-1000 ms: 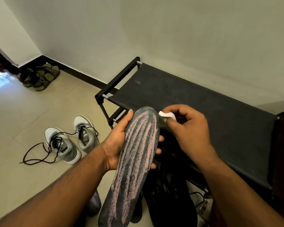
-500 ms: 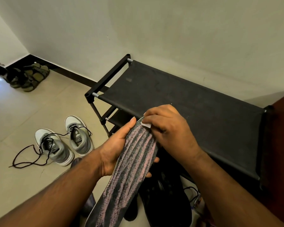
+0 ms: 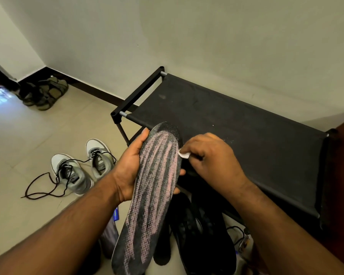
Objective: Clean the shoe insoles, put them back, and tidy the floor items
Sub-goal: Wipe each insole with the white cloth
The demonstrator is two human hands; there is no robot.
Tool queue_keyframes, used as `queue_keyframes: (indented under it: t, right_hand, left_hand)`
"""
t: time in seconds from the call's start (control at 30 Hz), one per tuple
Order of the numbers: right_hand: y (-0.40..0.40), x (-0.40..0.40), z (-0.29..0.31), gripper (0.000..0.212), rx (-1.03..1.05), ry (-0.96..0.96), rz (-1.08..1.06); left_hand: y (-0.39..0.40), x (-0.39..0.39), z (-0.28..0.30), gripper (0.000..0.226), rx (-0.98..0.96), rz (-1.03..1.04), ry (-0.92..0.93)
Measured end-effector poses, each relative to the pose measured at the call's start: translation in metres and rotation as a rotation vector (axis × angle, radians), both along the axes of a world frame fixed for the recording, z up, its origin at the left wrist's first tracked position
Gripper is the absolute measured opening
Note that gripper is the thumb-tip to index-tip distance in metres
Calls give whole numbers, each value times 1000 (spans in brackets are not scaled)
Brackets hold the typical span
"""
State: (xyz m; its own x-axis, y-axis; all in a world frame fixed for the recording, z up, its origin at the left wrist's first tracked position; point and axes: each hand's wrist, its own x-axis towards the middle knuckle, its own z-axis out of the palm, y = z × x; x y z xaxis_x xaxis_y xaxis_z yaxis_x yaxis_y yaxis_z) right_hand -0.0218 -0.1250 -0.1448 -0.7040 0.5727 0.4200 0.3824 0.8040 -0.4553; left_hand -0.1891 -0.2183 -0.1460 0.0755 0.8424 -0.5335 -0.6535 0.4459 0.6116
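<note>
**Insole gets a wipe-down above the shoe rack**

Head view: a person holds a long dark insole [image 3: 153, 197], streaked with pink wear, upright over the tiled floor [image 3: 18, 139] beside a black fabric-topped shoe rack [image 3: 246, 139]. The left hand [image 3: 131, 167] cradles the insole from behind, thumb along its left edge and fingertips curling round the right edge, a firm wrap at about mid-length. The right hand [image 3: 211, 155] is closed in a pinch on a small white wipe [image 3: 184, 154], which sits at the insole's upper right edge, near the toe end.

The risks, as a judgement: the insole is thin and bendy, so hard rubbing near the unsupported toe could fold it or twist it out of the left hand's hold; the small wipe could also slip from the pinch and drop among the dark shoes [image 3: 199, 231] directly below (hard to spot there).

A pair of grey sneakers [image 3: 81, 165] with loose laces lies on the floor to the left, and olive sandals [image 3: 46, 92] rest in the far corner.
</note>
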Motion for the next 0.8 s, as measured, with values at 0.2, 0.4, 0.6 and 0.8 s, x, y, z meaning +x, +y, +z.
queue_keyframes:
  t: [0.2,0.4,0.6,0.8]
  right_hand:
    - [2,3,10,20,-276,299,-79]
    - [8,4,7,21,-231,306,-192]
    - [9,0,0,20,-80,33,-143]
    - [1,-6,2,18,-380,-121,17]
  left_hand:
    - [0,4,-2,82,-43,36,22]
    - [-2,22,-14,90,-96,-90,-17]
    - [3,13,-13,85,-85,-78,-22]
    - [4,0,-9,80,-64,25,-43]
